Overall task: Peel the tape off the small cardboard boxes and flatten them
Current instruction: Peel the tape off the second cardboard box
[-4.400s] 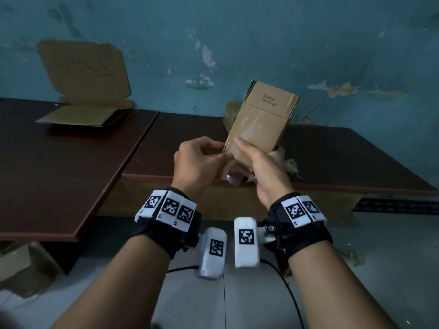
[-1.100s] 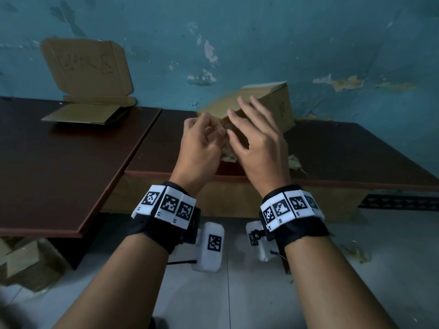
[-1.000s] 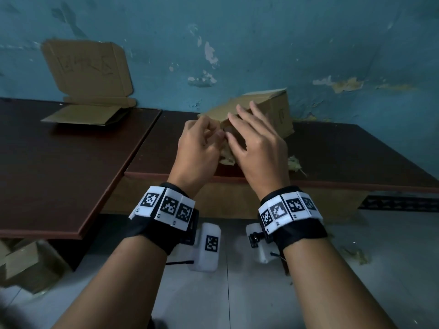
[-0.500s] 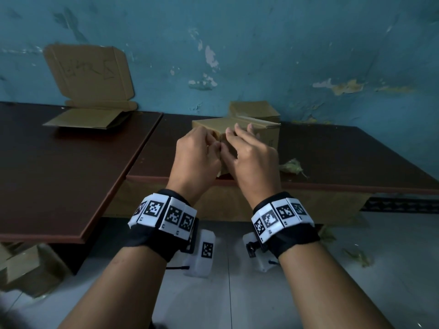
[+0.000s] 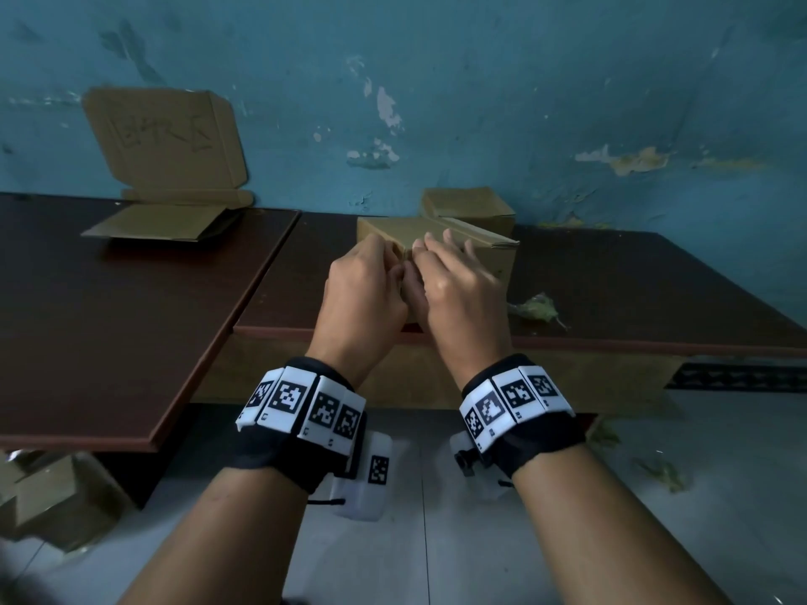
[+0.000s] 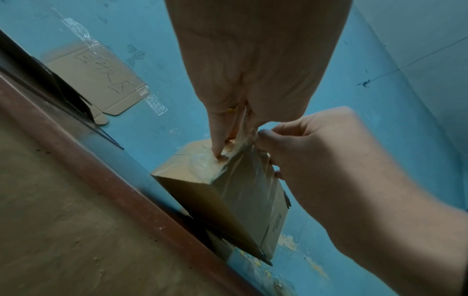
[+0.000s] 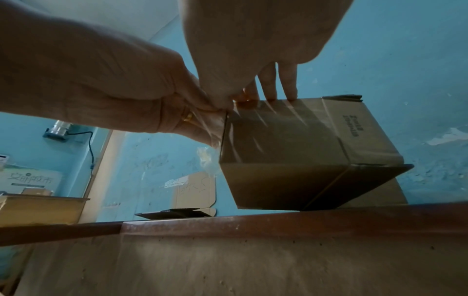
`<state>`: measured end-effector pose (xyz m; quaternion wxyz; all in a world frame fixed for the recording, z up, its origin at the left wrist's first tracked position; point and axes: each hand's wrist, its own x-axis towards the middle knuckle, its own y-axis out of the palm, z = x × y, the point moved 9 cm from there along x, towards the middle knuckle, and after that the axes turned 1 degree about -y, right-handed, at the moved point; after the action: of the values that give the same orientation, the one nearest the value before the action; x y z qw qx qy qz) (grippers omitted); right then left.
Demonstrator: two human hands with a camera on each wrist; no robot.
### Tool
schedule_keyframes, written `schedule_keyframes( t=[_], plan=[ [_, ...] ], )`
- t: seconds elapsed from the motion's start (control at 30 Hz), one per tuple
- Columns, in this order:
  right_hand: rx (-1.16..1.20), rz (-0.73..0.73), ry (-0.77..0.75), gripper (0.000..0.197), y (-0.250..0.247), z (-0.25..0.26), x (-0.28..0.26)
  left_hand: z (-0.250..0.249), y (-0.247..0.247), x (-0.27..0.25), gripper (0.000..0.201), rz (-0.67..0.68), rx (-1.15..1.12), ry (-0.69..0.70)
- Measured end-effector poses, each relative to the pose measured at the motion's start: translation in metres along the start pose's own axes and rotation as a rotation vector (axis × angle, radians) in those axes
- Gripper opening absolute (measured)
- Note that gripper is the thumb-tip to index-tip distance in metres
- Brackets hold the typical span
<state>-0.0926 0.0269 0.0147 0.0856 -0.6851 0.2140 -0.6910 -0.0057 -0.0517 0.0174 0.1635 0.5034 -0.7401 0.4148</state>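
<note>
Head view. My left hand (image 5: 362, 294) and my right hand (image 5: 458, 294) meet at the near top edge of a small brown cardboard box (image 5: 493, 255), which stands on the dark brown wooden table (image 5: 633, 290) near its front edge. Left fingers are curled at the box edge; right fingers lie fairly straight over the top. A second small brown cardboard box (image 5: 467, 205) stands just behind it, against the peeling blue wall (image 5: 480, 80). A crumpled wad of clear tape (image 5: 535, 307) lies on the table to the right. An opened flat cardboard mailer (image 5: 166, 168) sits on the adjoining table, lid leaning on the wall.

Left wrist view. My left fingertips (image 6: 220, 156) press into the box's taped corner. A strip of clear tape (image 6: 243, 142) is lifted off that corner. My right hand's thumb and forefinger close at it.

Right wrist view. My right fingers (image 7: 288, 88) rest straight on the box's upper edge. My left hand, with a gold ring (image 7: 188, 116), pinches at the corner; loose clear tape hangs there.
</note>
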Motion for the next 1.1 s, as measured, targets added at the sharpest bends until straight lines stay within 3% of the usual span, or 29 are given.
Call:
schedule_keyframes(
  t=[0.13, 0.23, 0.6, 0.8, 1.1],
  plan=[
    [0.017, -0.024, -0.002, 0.011, -0.002, -0.002, 0.002, -0.003, 0.004, -0.004, 0.005, 0.008, 0.007, 0.007],
    [0.083, -0.002, 0.004, 0.005, -0.001, 0.000, 0.004, 0.002, 0.004, -0.006, 0.006, -0.010, -0.012, -0.069],
    [0.178, 0.037, -0.048, 0.012, -0.011, -0.009, 0.007, 0.006, 0.004, -0.004, 0.011, -0.002, -0.035, -0.147],
    [0.069, 0.015, -0.071, 0.029, -0.006, -0.006, 0.005, 0.004, 0.001, -0.004, 0.009, -0.012, -0.056, -0.148],
    [-0.110, -0.044, -0.111, 0.011, -0.018, 0.010, 0.011, 0.003, -0.002, -0.003, 0.005, -0.010, -0.030, -0.131]
  ],
)
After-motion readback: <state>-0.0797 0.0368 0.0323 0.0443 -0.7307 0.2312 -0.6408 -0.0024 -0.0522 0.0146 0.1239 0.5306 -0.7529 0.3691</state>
